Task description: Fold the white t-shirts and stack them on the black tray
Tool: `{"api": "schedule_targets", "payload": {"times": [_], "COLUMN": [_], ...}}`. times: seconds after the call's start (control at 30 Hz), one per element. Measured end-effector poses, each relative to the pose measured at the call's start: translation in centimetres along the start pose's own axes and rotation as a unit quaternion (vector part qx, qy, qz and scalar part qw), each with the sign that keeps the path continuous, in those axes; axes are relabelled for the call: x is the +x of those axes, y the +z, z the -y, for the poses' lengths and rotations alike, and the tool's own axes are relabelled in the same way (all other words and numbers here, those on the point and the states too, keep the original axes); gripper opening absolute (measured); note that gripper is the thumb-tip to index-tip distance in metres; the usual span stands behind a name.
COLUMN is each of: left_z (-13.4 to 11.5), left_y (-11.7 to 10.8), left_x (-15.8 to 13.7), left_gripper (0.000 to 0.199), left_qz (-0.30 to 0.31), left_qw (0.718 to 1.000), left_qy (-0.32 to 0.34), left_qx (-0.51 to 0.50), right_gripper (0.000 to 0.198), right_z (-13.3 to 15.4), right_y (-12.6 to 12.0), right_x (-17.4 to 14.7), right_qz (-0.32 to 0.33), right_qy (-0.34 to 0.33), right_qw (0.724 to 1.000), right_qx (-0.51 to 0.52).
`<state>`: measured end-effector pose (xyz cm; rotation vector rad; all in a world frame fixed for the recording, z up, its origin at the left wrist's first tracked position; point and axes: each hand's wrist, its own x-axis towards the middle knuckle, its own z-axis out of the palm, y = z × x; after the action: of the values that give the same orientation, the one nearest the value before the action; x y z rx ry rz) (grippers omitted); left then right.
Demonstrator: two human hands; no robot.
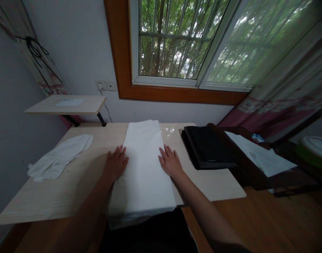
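Observation:
A white cloth (145, 168), folded into a long strip, lies lengthwise on the pale wooden table (208, 186). Its near end hangs over the front edge toward my lap. My left hand (116, 162) rests flat at the cloth's left edge, fingers spread and pointing away from me. On the opposite edge my right hand (171, 161) lies flat on the fabric, its fingers also apart. Neither hand grips anything. Over on the left of the table is a second white cloth (60, 156), crumpled and loosely stretched out.
A small raised shelf (68, 105) holding a paper stands at the back left. Right of the cloth sits a black folder-like case (209, 146). Beyond it, papers (261, 154) lie on a dark surface. A wall socket (105, 85) and window (176, 42) are behind the table.

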<state>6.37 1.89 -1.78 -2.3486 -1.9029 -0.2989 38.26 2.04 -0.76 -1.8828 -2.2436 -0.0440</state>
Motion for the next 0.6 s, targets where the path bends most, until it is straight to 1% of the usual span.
{"api": "schedule_targets", "payload": {"times": [0.1, 0.2, 0.33, 0.4, 0.53, 0.6], "left_z": [0.1, 0.5, 0.8, 0.8, 0.6, 0.8], "left_y": [-0.2, -0.5, -0.7, -0.7, -0.2, 0.3], "left_x": [-0.2, -0.4, -0.4, -0.4, -0.3, 0.0], "left_gripper": [0.056, 0.051, 0.047, 0.048, 0.048, 0.048], "left_qz": [-0.019, -0.04, -0.032, -0.023, -0.032, -0.033], "left_qw": [1.0, 0.999, 0.996, 0.995, 0.996, 0.995], "left_qy": [-0.005, -0.001, 0.073, 0.091, 0.076, 0.084], "left_qx": [-0.003, -0.008, -0.033, -0.042, -0.038, -0.04], "right_gripper": [0.047, 0.046, 0.049, 0.05, 0.05, 0.051], "right_z": [-0.3, -0.3, -0.4, -0.4, -0.6, -0.7], "right_y": [-0.3, -0.4, -0.2, 0.1, 0.4, 0.5], "right_x": [-0.9, -1.3, -1.2, -1.1, -0.8, -0.6], "right_qz": [-0.005, -0.005, -0.011, -0.013, -0.016, -0.016], "right_qy": [0.002, -0.003, 0.0, -0.003, -0.012, -0.015], "right_qw": [1.0, 1.0, 1.0, 1.0, 1.0, 1.0], "right_qx": [0.001, 0.007, 0.012, 0.012, 0.015, 0.018]}}
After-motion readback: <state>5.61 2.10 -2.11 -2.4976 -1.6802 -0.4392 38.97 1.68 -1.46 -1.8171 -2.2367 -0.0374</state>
